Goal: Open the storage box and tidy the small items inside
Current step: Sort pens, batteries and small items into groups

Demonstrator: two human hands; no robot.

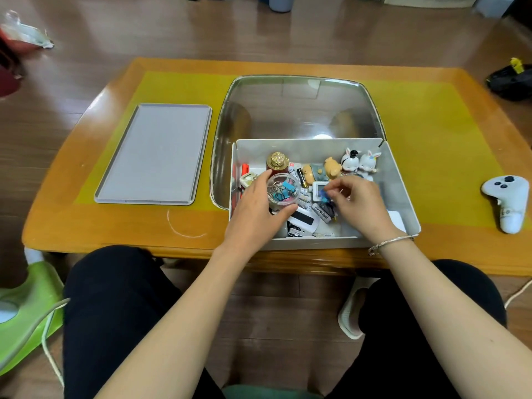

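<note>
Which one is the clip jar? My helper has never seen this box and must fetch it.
Start at the open white storage box on the orange table. At its left end, the left hand holds a small round clear jar. Unlike the gold-capped bottle behind it, you can see blue and silver clips through it.

at nine o'clock a red object (8, 67) is cut by the edge. the right hand (359, 203) hides what its fingertips pinch; items beneath it are covered.

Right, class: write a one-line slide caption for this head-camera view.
Left hand holds a clear tub of binder clips while right hand pinches a small blue item over the open storage box.
</note>
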